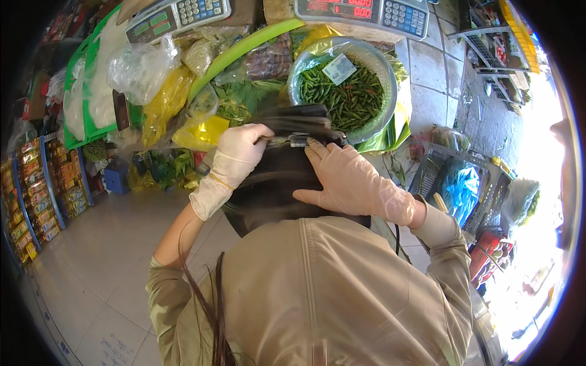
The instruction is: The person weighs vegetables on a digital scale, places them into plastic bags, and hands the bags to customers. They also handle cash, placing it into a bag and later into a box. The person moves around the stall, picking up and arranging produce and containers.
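A black bag (274, 192) sits against my front, its upper flap (295, 118) blurred by motion. My left hand (242, 148), in a thin pale glove with a yellow rubber band at the wrist, pinches the bag's upper edge. My right hand (350, 180), also gloved, lies over the bag with the thumb spread and the fingertips touching it beside a shiny clasp-like piece (298, 140). Whatever lies inside the bag is hidden. Just beyond stands a plastic-lined basket (388, 78) of green chillies (336, 98), some red, with a banknote (339, 69) on top.
Two digital scales (183, 18) (366, 13) stand at the back. Leafy greens (249, 98), yellow plastic bags (168, 103), a green crate (78, 132) and a phone-like object (121, 110) lie left of the basket. Dark crates (425, 174) and a blue bag (460, 187) are right.
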Demonstrator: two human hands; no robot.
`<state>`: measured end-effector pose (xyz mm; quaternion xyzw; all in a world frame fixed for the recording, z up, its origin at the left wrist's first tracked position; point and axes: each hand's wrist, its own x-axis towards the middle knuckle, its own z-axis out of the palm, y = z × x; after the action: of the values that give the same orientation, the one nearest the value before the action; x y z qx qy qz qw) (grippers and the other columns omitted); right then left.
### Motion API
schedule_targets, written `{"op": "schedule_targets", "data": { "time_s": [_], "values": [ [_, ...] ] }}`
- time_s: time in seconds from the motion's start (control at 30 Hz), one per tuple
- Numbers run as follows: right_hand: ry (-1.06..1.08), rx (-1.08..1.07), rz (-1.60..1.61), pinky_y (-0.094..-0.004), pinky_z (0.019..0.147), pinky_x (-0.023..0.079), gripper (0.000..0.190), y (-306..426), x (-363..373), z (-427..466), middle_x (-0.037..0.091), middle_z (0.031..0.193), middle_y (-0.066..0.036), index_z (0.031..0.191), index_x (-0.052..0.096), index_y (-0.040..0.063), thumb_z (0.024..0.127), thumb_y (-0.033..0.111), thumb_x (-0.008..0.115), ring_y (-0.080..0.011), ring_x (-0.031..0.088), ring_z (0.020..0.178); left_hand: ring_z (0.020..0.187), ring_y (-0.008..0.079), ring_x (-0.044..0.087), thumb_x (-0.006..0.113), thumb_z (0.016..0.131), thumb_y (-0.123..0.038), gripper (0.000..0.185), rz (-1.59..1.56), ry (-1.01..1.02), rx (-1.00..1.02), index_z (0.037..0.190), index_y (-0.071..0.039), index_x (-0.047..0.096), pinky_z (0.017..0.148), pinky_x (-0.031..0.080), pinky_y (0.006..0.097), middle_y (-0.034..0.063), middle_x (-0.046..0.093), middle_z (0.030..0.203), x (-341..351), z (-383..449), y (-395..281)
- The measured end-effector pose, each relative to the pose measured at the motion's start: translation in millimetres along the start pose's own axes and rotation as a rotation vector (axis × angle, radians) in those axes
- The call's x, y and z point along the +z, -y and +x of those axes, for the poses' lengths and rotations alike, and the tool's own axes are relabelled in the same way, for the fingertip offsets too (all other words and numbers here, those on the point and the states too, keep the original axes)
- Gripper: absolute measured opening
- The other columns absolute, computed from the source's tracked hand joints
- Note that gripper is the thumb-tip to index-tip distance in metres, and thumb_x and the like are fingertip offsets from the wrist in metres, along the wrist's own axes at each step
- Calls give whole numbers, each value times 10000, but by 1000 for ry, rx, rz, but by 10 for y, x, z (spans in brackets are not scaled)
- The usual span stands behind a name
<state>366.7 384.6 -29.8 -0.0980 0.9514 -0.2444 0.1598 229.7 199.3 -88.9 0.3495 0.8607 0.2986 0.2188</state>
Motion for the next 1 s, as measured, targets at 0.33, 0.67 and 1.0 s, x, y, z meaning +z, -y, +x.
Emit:
{"op": "schedule_targets", "data": {
  "time_s": [0.33, 0.67, 1.0],
  "values": [
    [212, -51, -105, -367, 694, 470, 725, -47, 89, 57, 618, 760, -148, 981, 640, -100, 895, 596, 454, -288, 582, 808, 794, 359, 655, 612, 872, -178, 259, 20, 314, 144, 1072, -32, 686, 720, 540, 399, 191, 677, 884, 34, 52, -225],
    [108, 10, -80, -363, 709, 434, 683, 45, 245, -91, 618, 769, -143, 814, 660, -63, 880, 593, 481, -269, 566, 803, 628, 309, 635, 645, 795, -283, 180, 551, 263, 424, 757, -107, 653, 582, 505, 420, 108, 632, 676, 589, 365, -188],
    [-463, 378, 565, -405, 811, 496, 273, -92, -27, -230, 641, 867, -147, 852, 667, 27, 711, 212, 809, -305, 626, 894, 643, 109, 491, 742, 796, -70, 122, -281, 78, -156, 895, -1, 726, 605, 417, 252, 25, 535, 708, -439, 226, -474]
  ]
}}
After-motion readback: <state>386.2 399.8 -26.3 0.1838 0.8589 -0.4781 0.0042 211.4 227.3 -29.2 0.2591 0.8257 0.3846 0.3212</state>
